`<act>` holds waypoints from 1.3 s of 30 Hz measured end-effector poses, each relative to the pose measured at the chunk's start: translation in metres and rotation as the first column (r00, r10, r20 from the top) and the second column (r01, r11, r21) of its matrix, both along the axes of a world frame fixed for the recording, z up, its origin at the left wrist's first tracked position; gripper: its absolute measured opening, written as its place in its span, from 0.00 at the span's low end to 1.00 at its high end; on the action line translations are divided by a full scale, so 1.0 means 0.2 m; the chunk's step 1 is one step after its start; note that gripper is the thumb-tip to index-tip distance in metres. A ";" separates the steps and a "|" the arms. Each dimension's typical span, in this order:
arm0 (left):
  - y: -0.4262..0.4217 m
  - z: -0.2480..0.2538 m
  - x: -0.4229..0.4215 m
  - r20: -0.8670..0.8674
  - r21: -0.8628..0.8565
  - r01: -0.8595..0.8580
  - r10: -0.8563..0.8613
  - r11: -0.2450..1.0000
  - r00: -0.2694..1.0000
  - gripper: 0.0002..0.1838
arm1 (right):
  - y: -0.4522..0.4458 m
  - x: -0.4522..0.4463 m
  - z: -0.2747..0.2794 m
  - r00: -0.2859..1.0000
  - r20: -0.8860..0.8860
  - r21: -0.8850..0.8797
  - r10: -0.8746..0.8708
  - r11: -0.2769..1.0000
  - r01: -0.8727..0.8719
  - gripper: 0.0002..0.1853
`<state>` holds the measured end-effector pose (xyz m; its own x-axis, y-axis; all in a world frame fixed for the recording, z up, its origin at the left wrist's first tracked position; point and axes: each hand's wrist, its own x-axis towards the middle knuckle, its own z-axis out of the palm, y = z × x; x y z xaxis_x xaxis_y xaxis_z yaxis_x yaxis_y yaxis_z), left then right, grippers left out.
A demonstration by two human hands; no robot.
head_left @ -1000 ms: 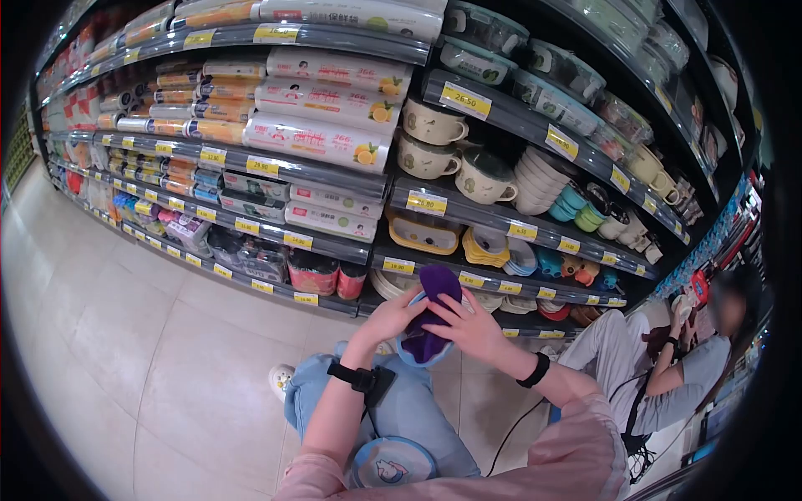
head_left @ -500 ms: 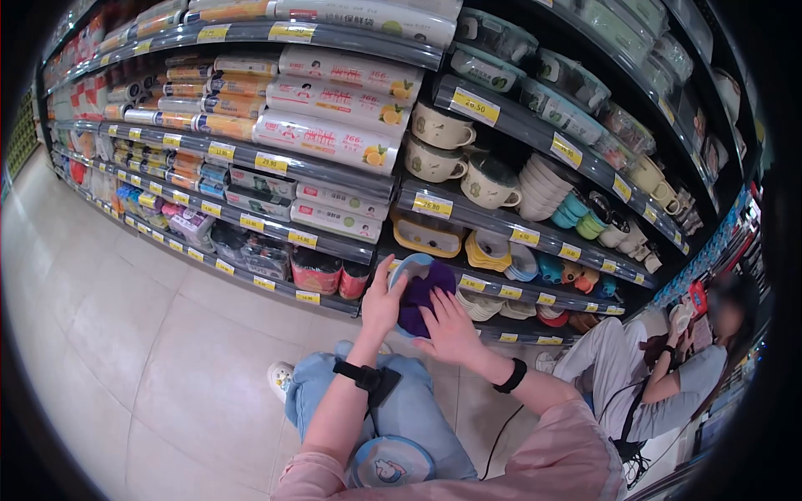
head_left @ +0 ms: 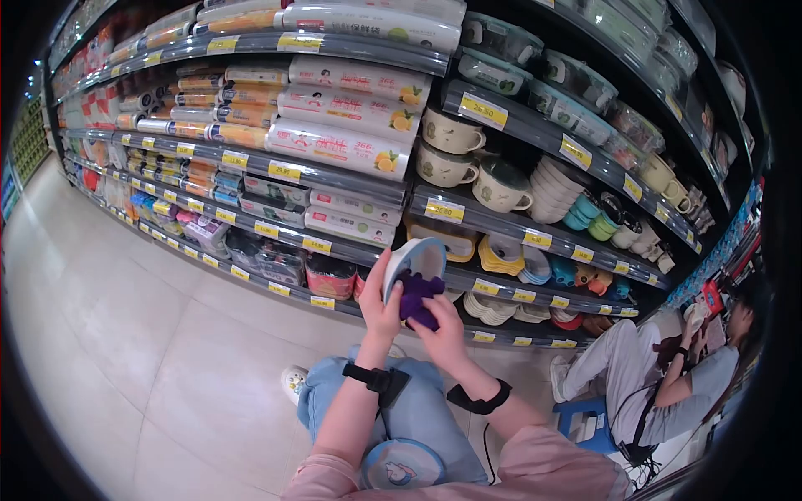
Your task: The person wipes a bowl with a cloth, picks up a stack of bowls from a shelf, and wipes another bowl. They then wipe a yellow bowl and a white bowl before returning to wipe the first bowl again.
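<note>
My left hand (head_left: 382, 301) grips a white and light-blue bowl (head_left: 428, 257) by its side, tilted so its hollow faces right. A crumpled dark purple cloth (head_left: 419, 294) lies against the bowl's lower edge. My right hand (head_left: 441, 330) has its fingers closed on that cloth, just below the bowl. Part of the bowl is hidden behind the cloth and my fingers. On my lap rests a round blue-rimmed dish (head_left: 403, 464) with a cartoon figure on it.
Shelves ahead hold boxed wrap rolls (head_left: 338, 146), lidded cream mugs (head_left: 504, 185), yellow bowls (head_left: 501, 253) and plastic containers (head_left: 576, 77). At the right, a person (head_left: 668, 376) sits on a blue stool (head_left: 587, 424). Pale floor tiles (head_left: 192, 351) extend left.
The bowl has tipped up onto its side. My right hand has gone from lying spread on the cloth inside it to gripping the bunched cloth at its lower edge.
</note>
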<state>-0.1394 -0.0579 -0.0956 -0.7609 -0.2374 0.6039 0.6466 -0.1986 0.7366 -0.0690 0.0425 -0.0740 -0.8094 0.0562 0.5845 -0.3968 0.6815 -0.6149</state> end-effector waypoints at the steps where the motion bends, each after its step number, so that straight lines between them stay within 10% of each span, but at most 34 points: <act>1: -0.01 0.02 0.02 -0.037 -0.088 -0.043 0.040 0.995 0.999 0.25 | 0.04 -0.03 -0.04 0.993 0.099 -0.193 0.061 0.980 -0.041 0.17; 3: -0.01 0.03 0.02 -0.082 -0.158 -0.090 0.078 0.983 0.994 0.26 | 0.05 -0.09 0.03 0.894 0.276 -0.907 0.353 0.404 0.121 0.18; 5: 0.00 0.05 0.03 -0.077 -0.146 -0.067 0.056 0.987 0.995 0.27 | 0.09 -0.12 0.08 0.846 0.285 -0.955 0.450 0.054 0.293 0.22; 7: 0.00 0.04 0.03 -0.097 -0.289 -0.066 0.039 0.955 0.994 0.28 | 0.11 -0.14 0.05 0.904 0.214 -0.969 0.370 -0.037 0.244 0.24; 11: 0.02 0.01 -0.01 0.097 -0.067 0.131 -0.124 0.989 0.988 0.26 | 0.02 -0.11 0.10 0.903 -0.037 -0.999 0.427 -0.011 -0.036 0.25; 15: 0.03 0.00 -0.02 0.082 0.056 0.243 -0.247 0.968 0.965 0.26 | -0.05 -0.13 0.01 0.939 -0.013 -0.920 0.343 0.363 -0.145 0.28; 19: 0.01 0.03 0.01 0.078 0.095 0.383 -0.390 0.919 0.917 0.25 | 0.01 -0.14 0.02 0.983 0.047 -0.620 0.175 0.777 -0.109 0.25; 21: 0.03 0.00 0.00 0.048 0.110 0.415 -0.422 0.903 0.905 0.25 | 0.03 -0.10 0.07 0.996 0.090 0.018 -0.027 1.000 0.026 0.24; 27: 0.07 -0.08 -0.02 0.019 0.318 0.498 -0.530 0.807 0.848 0.34 | 0.01 -0.05 0.15 0.989 -0.147 0.353 0.015 0.935 0.038 0.15; 39: 0.04 0.05 0.02 0.205 0.189 0.559 -0.589 0.808 0.782 0.20 | 0.26 -0.03 0.31 0.935 0.125 0.785 0.331 0.543 -0.297 0.07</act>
